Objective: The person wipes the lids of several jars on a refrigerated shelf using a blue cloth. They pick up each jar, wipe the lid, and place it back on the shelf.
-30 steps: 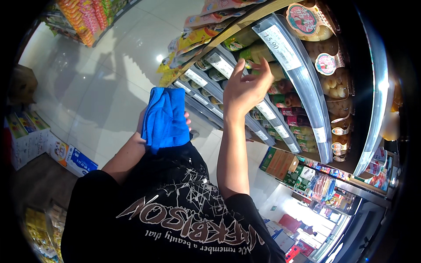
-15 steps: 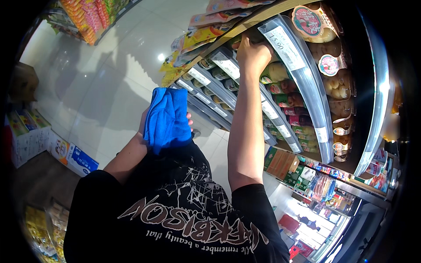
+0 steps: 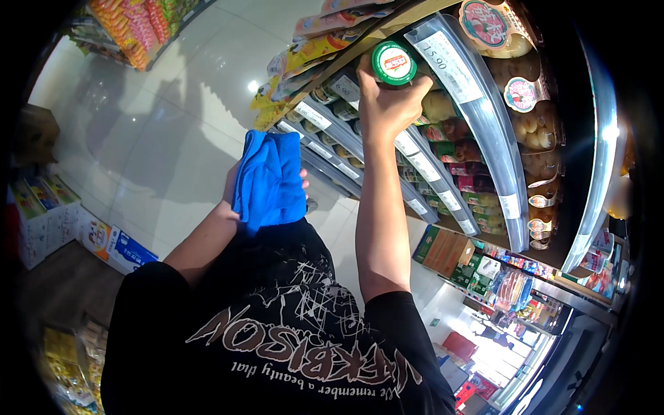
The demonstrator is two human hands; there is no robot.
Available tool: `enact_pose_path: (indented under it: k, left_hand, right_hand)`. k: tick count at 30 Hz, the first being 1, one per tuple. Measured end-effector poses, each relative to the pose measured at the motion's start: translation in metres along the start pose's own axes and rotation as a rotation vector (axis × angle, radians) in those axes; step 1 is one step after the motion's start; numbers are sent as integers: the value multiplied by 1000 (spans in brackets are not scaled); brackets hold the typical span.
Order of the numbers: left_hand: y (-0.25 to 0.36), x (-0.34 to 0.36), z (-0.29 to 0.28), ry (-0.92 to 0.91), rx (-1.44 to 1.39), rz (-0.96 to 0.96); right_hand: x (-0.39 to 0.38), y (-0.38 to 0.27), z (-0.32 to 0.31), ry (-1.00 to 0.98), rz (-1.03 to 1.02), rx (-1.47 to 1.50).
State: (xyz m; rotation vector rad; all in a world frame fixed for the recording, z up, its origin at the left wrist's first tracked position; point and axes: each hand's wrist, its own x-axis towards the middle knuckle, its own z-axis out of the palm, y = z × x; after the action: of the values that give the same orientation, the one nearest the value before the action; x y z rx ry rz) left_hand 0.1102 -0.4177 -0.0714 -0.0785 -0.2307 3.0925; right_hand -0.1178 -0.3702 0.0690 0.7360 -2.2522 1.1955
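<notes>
My right hand is wrapped round a jar with a green lid, held just in front of the shelf. The lid faces up and most of the jar's body is hidden by my fingers. A folded blue cloth lies over my left hand, whose fingertips curl round its right edge. Rows of jars stand on the shelf to the right of my right hand, behind a clear price strip.
Hanging snack bags edge the shelf end at the upper middle. Lower price strips step down beside my right forearm. Cartons stand on the floor at left. A snack display is at the far upper left, across the tiled floor.
My right hand has come out from between the shelf levels, bringing the green-lidded jar into view. The left hand with the blue cloth has shifted slightly.
</notes>
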Motion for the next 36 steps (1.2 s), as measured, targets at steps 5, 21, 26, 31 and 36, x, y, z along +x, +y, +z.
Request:
enact_pose_path:
  k: [5,21,26,31,36]
  left_hand:
    - [1,25,44,167,115,169]
    - [-32,57,65,203,214,254]
    - [-37,54,59,392,364,208]
    - [-49,40,51,316,835,390]
    - [-9,46,68,121,349,299]
  right_hand:
    - [-27,-17,-22,58,-214,135]
    - [-109,-37,-74,-247,-135,157]
    - [-133,-9,-78,-437,-110,282]
    - [-134,-17,-83,-327,-139,324]
    - [-139,-31,-117,-426,39,469]
